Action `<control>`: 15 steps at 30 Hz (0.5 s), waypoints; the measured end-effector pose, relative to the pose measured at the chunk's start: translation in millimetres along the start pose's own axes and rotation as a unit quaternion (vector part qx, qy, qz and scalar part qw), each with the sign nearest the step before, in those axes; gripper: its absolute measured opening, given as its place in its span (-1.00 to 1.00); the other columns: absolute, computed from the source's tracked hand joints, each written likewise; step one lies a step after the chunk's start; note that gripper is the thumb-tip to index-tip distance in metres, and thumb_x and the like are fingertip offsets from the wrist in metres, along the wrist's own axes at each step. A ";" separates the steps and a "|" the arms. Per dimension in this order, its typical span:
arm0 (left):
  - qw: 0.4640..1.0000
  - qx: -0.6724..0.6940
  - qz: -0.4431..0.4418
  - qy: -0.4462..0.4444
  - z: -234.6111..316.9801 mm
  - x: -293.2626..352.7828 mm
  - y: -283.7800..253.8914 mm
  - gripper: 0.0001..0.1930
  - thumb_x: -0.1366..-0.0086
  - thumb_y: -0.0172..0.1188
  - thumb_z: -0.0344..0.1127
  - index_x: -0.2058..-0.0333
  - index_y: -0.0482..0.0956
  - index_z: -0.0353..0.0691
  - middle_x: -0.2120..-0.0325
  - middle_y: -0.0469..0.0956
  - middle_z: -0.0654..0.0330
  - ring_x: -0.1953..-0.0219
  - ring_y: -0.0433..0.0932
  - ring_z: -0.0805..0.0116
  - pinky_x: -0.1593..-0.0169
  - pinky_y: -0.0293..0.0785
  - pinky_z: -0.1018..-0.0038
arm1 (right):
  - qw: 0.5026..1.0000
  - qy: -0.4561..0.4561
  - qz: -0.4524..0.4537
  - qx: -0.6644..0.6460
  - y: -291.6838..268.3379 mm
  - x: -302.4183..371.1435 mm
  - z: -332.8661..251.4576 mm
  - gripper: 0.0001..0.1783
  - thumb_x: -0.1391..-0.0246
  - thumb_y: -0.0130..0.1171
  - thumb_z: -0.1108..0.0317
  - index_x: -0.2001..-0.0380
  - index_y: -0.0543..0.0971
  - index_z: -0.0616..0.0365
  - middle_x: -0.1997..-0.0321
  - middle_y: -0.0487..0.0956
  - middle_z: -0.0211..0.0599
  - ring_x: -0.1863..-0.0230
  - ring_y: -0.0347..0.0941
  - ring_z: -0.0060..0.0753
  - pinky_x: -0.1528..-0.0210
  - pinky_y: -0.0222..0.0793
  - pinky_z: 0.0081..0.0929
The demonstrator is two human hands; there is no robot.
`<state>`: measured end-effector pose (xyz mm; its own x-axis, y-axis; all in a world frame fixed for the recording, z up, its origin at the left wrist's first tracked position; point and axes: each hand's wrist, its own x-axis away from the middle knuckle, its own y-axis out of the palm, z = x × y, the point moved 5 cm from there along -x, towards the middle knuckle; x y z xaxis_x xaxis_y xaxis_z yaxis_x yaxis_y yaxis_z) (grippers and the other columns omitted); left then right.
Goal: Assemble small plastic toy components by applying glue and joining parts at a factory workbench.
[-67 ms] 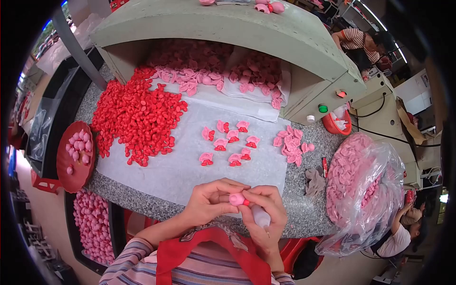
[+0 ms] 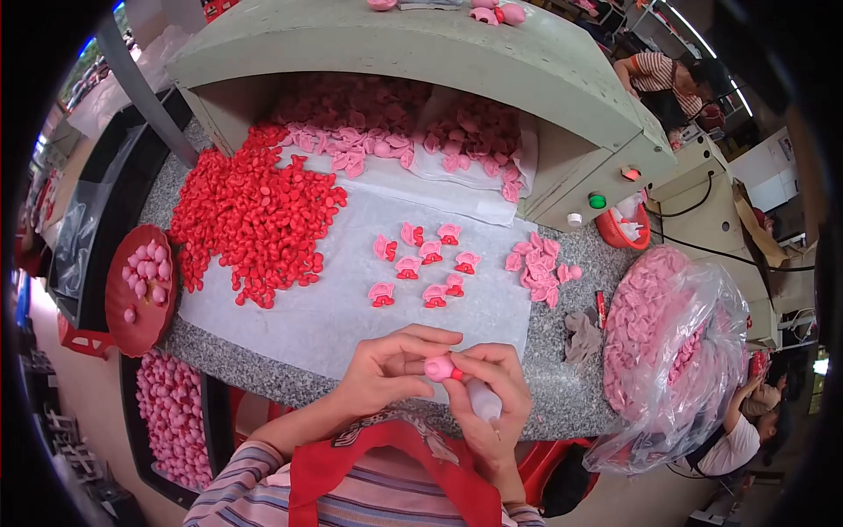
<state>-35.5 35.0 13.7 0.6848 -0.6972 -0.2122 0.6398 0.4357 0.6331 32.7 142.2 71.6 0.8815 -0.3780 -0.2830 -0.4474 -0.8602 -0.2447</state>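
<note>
A small rounded pink toy part (image 2: 436,368) with a red end sits between my two hands above the table's front edge. My left hand (image 2: 384,376) is closed round its pink side, thumb below and fingers curled behind. With thumb and forefinger, my right hand (image 2: 493,393) pinches its red end. A whitish squeeze bottle (image 2: 483,400) with a thin tip is also tucked in my right palm, tip toward me. Beyond my hands, several pink pieces joined to red bases (image 2: 407,267) lie spread on a white sheet (image 2: 290,329).
Left of the sheet spreads a heap of red parts (image 2: 255,220). A red dish (image 2: 140,329) and a black crate (image 2: 206,422) hold pink parts. Pink pieces (image 2: 536,268) and a plastic bag (image 2: 672,342) lie right. A grey-green cabinet (image 2: 395,53) stands behind; other people work at far right.
The pink part has turned slightly and more of it shows. My left thumb has shifted a little away from it; the bottle has tilted slightly in my right hand.
</note>
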 end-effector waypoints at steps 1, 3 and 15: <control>1.000 0.000 0.000 0.000 0.4 -0.2 2.0 -0.74 -0.11 0.11 -0.53 0.17 0.42 -0.31 0.13 0.37 -0.14 -0.01 0.34 0.11 0.00 0.35 0.28 | 1.000 0.000 0.000 0.000 -1.3 -0.3 -0.5 -0.64 0.32 0.24 0.67 0.32 0.55 0.21 0.29 0.40 -0.27 0.43 0.38 -0.57 0.36 0.31 -0.68; 0.999 -0.002 0.029 -0.026 -2.3 0.7 2.1 -0.80 -0.12 0.10 -0.50 0.22 0.45 -0.31 0.12 0.35 -0.13 0.05 0.38 0.16 0.02 0.36 0.31 | 1.000 -0.006 -0.005 -0.013 -3.2 -1.2 -1.6 -0.63 0.32 0.21 0.70 0.31 0.54 0.21 0.30 0.39 -0.28 0.43 0.38 -0.57 0.37 0.30 -0.68; 0.999 0.004 0.023 0.024 -3.6 3.2 2.7 -0.89 -0.15 0.01 -0.58 0.33 0.46 -0.34 0.16 0.35 -0.02 0.11 0.39 0.28 0.04 0.36 0.41 | 0.994 -0.083 -0.003 0.066 0.1 -0.2 1.8 -0.59 0.39 0.38 0.46 0.32 0.55 0.18 0.32 0.46 -0.24 0.35 0.45 -0.41 0.40 0.43 -0.58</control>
<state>-30.3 36.0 12.0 0.7292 -0.6482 -0.2193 0.6050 0.4610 0.6492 32.3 142.7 69.9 0.8521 -0.3021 -0.4273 -0.4680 -0.8053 -0.3640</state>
